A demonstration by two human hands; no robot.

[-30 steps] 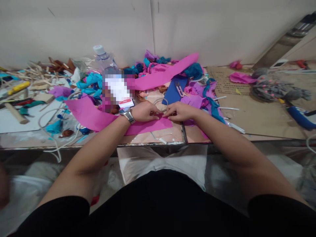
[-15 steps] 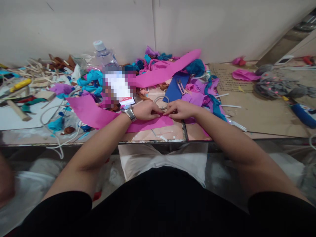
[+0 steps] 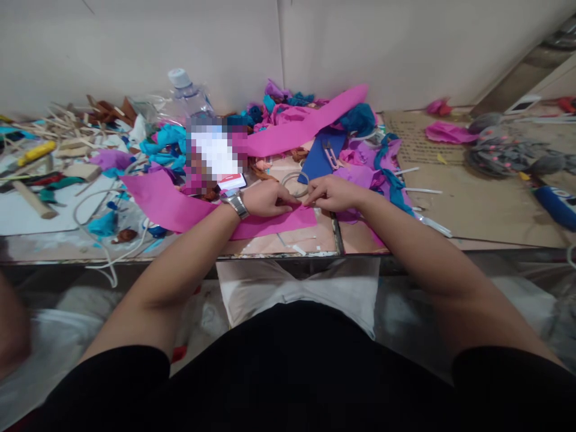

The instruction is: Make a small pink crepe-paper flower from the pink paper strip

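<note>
A long strip of pink crepe paper (image 3: 157,201) lies along the front of the table and runs under my left forearm. My left hand (image 3: 266,199), with a metal watch on the wrist, pinches the strip's upper edge near its right end. Close beside it, my right hand (image 3: 335,194) pinches the same edge with thumb and forefinger, the fingertips of both hands almost touching. Just behind the fingers lies a ring-shaped roll (image 3: 288,175). Small snips (image 3: 330,155) with pinkish handles rest on a blue piece (image 3: 317,157) beyond my right hand.
A phone (image 3: 218,156), partly blurred, leans before a clear bottle (image 3: 192,102). Another pink strip (image 3: 310,129) and crumpled teal and purple paper lie behind. Wooden sticks and a yellow-handled tool (image 3: 36,153) are at left. Cardboard (image 3: 427,210) and a grey bundle (image 3: 499,153) are at right.
My right fingertips have shifted slightly right and away from me, opening a small gap to the left fingertips. My left hand stays nearly in place on the pink paper.
</note>
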